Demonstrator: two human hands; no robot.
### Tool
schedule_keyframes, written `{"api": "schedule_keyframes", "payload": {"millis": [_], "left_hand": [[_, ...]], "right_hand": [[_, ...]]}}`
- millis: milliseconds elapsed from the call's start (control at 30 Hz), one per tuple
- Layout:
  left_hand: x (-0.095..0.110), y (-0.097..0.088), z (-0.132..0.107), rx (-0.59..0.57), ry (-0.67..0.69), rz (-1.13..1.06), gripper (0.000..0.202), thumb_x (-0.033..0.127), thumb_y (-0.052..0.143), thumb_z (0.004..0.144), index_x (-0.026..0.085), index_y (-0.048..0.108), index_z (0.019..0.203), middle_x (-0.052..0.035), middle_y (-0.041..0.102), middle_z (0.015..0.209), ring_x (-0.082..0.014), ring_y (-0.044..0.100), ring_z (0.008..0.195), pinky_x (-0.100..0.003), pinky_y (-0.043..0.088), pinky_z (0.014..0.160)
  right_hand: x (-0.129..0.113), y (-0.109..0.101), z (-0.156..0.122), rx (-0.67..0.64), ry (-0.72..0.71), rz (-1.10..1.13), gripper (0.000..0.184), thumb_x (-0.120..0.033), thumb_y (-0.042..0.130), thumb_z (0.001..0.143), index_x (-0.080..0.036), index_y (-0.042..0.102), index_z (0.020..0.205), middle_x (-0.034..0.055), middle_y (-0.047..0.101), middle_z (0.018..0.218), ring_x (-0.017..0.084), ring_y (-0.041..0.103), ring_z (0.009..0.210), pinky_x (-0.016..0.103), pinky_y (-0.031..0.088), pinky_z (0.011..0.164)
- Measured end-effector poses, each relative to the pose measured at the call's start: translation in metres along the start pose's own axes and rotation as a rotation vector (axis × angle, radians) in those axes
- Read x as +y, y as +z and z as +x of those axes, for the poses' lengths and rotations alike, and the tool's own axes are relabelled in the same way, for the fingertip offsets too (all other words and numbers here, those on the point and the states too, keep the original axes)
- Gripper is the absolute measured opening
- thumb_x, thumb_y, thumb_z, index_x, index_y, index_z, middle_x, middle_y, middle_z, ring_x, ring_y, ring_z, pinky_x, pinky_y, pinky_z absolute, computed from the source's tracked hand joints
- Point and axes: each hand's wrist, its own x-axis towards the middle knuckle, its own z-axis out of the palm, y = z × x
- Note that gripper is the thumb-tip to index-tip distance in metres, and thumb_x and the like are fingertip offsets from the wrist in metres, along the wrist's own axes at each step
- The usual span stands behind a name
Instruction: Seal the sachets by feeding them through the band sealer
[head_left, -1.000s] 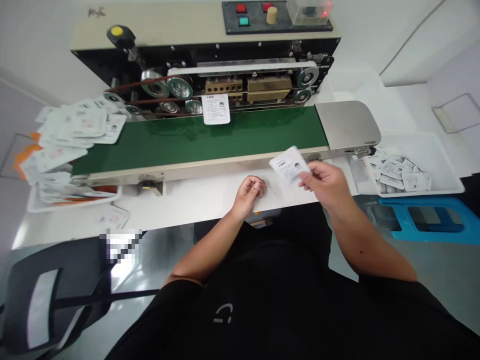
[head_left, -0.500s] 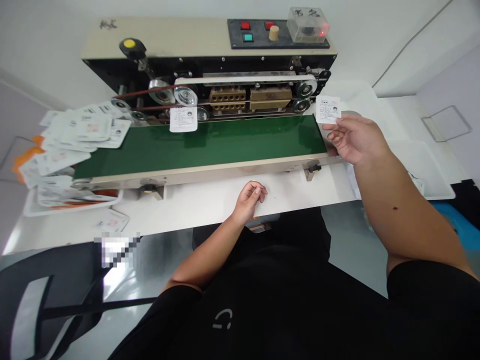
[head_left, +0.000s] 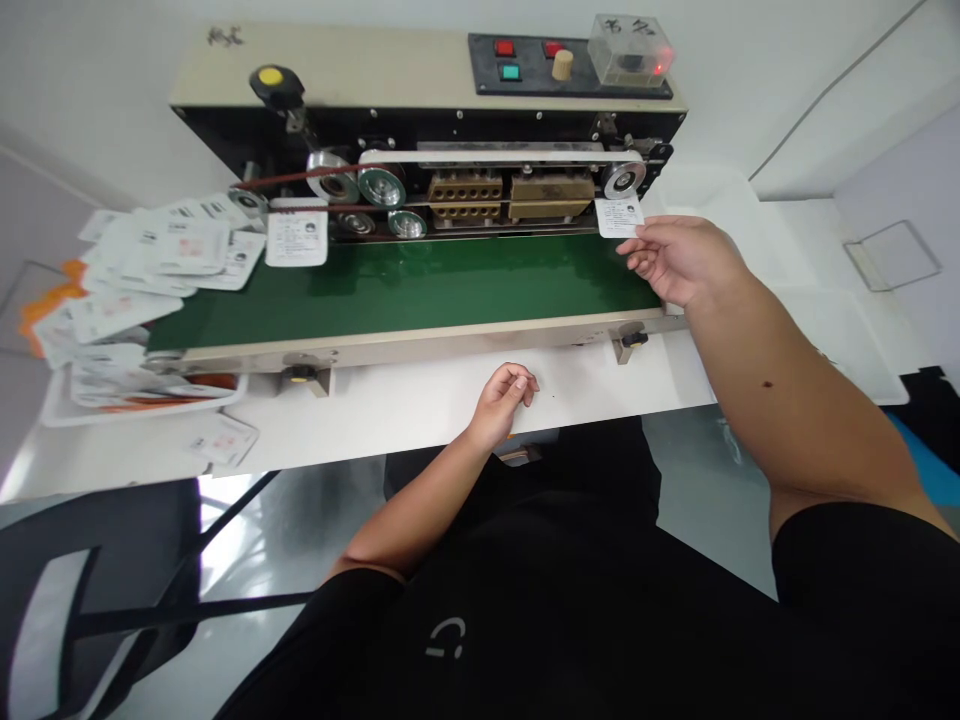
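A band sealing machine (head_left: 420, 90) with a green conveyor belt (head_left: 420, 285) stands on the white table (head_left: 405, 410). My right hand (head_left: 679, 258) is at the belt's right end, fingers pinched on a small white printed pouch (head_left: 619, 216) held at the sealing slot under the right roller. My left hand (head_left: 501, 398) rests loosely curled on the table's front edge, holding nothing. Another white pouch (head_left: 297, 238) rides at the left end of the belt.
Several sealed pouches (head_left: 150, 260) lie heaped over a tray (head_left: 142, 405) left of the machine. One pouch (head_left: 223, 438) lies on the table's front left. A control panel (head_left: 551, 62) with red and green buttons tops the machine. A white bin (head_left: 855, 340) sits at the right. A chair (head_left: 90, 590) is lower left.
My right hand carried the pouch from the table front up to the belt's right end and lowered it into the sealer's entry. The earlier pouch travelled left along the belt. My left hand stayed put.
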Motion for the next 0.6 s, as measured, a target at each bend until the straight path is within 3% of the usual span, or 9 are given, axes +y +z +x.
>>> {"api": "schedule_keyframes", "payload": {"millis": [133, 267, 333, 467, 533, 600], "left_hand": [[0.000, 0.000, 0.000, 0.006, -0.001, -0.009, 0.032, 0.051, 0.072, 0.099, 0.020, 0.064, 0.102, -0.0017, 0.068, 0.092, -0.0104, 0.056, 0.070, -0.028, 0.044, 0.072], [-0.001, 0.000, -0.001, 0.020, -0.001, -0.021, 0.032, 0.051, 0.073, 0.099, 0.020, 0.064, 0.103, -0.0017, 0.068, 0.092, -0.0104, 0.056, 0.070, -0.028, 0.044, 0.071], [0.000, 0.000, -0.001, 0.018, -0.002, -0.025, 0.033, 0.051, 0.073, 0.099, 0.020, 0.064, 0.103, -0.0018, 0.068, 0.091, -0.0105, 0.056, 0.070, -0.028, 0.044, 0.071], [0.001, -0.001, 0.000, 0.013, -0.006, -0.021, 0.033, 0.051, 0.074, 0.098, 0.020, 0.064, 0.103, -0.0019, 0.068, 0.091, -0.0108, 0.056, 0.070, -0.028, 0.043, 0.071], [0.002, 0.000, 0.000, 0.017, -0.006, -0.009, 0.033, 0.051, 0.075, 0.097, 0.020, 0.064, 0.102, -0.0017, 0.067, 0.090, -0.0110, 0.055, 0.070, -0.027, 0.043, 0.071], [0.003, 0.001, 0.000, 0.024, -0.006, 0.004, 0.033, 0.051, 0.075, 0.097, 0.020, 0.064, 0.102, -0.0016, 0.067, 0.090, -0.0112, 0.055, 0.070, -0.027, 0.043, 0.071]], "right_hand": [[0.000, 0.011, -0.008, 0.000, 0.003, -0.036, 0.009, -0.009, 0.061, 0.103, -0.013, 0.067, 0.098, 0.0065, 0.072, 0.074, 0.010, 0.059, 0.055, 0.018, 0.044, 0.049], [0.002, -0.011, -0.027, 0.024, -0.144, -0.073, 0.003, -0.017, 0.070, 0.100, -0.015, 0.072, 0.101, 0.0056, 0.072, 0.076, 0.011, 0.060, 0.054, 0.024, 0.044, 0.052], [0.005, -0.038, -0.037, 0.111, -0.256, -0.063, 0.008, -0.010, 0.067, 0.098, -0.015, 0.073, 0.099, 0.0046, 0.070, 0.073, 0.011, 0.059, 0.052, 0.026, 0.041, 0.053], [0.016, -0.116, -0.047, 0.500, -0.478, -0.145, 0.020, -0.002, 0.059, 0.092, -0.017, 0.073, 0.089, 0.0020, 0.063, 0.064, 0.011, 0.055, 0.049, 0.031, 0.034, 0.052], [0.030, -0.160, -0.049, 0.711, -0.468, -0.269, 0.022, -0.002, 0.057, 0.092, -0.017, 0.074, 0.090, 0.0037, 0.065, 0.067, 0.011, 0.054, 0.050, 0.033, 0.035, 0.056], [0.048, -0.200, -0.053, 0.837, -0.289, -0.444, 0.020, -0.006, 0.060, 0.092, -0.016, 0.077, 0.096, 0.0089, 0.073, 0.079, 0.010, 0.053, 0.053, 0.035, 0.037, 0.061]]}}
